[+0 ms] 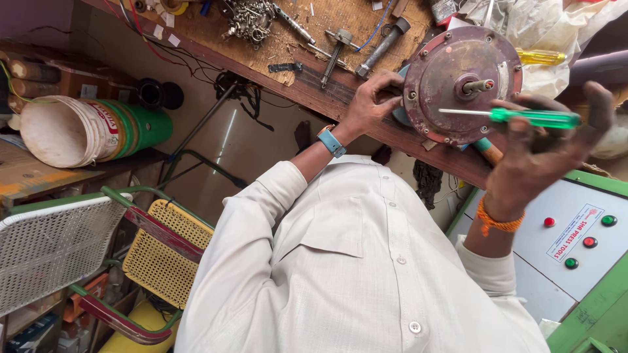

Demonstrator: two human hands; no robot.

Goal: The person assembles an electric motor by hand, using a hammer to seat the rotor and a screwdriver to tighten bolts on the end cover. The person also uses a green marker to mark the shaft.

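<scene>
A round maroon motor housing [458,85] with a short shaft at its centre stands on edge at the rim of the wooden workbench [366,19]. My left hand [373,98], a blue watch on its wrist, grips the housing's left rim. A green-handled screwdriver [536,118] lies in the fingers of my right hand [543,153], held level. Its thin blade reaches left across the housing's face, below the shaft. An orange thread circles my right wrist.
A yellow-handled screwdriver [540,57], a socket wrench [386,39], a screw clamp and a heap of chain [248,19] lie on the bench. A grey control panel [575,242] with red and green buttons is at right. A bucket [85,131] and mesh chairs [59,248] stand at left.
</scene>
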